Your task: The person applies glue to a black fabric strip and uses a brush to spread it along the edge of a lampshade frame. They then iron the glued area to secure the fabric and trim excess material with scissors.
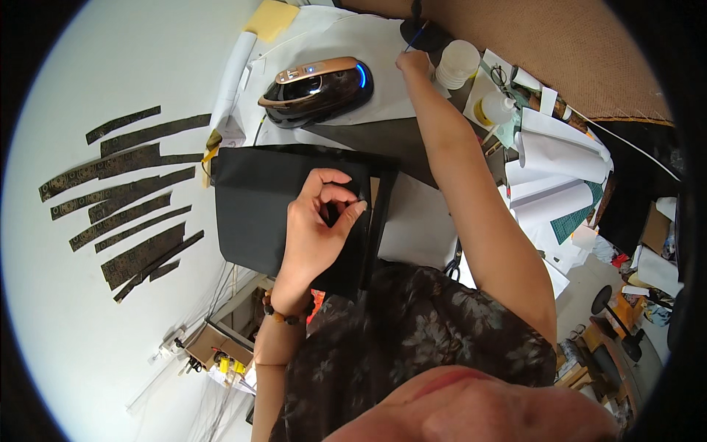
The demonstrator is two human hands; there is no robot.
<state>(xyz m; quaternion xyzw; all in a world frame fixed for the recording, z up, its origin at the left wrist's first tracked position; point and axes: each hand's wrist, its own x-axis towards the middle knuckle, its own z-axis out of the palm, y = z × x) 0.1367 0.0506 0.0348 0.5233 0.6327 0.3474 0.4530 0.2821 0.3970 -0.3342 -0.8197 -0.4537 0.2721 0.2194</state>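
In front of me lies a flat black panel point(254, 210) with rounded corners, like a bag or cover piece. My left hand point(317, 221) rests over its right part, fingers curled in and thumb bent toward them; anything between them is hidden. A narrow tan strip point(375, 193) shows at the panel's right side, near the thumb. My right arm stretches far forward. At its end my right hand point(414, 62) is closed on a thin blue stick point(417, 34), its far end over a dark round thing point(436, 37).
A black and copper iron-like device point(317, 90) with a blue light stands beyond the panel. White tubs point(458, 60), a glue bottle point(495, 108) and paper rolls point(556, 151) crowd the right. Scissors point(454, 265) lie near my body. Patterned dark strips point(143, 158) hang on the left wall.
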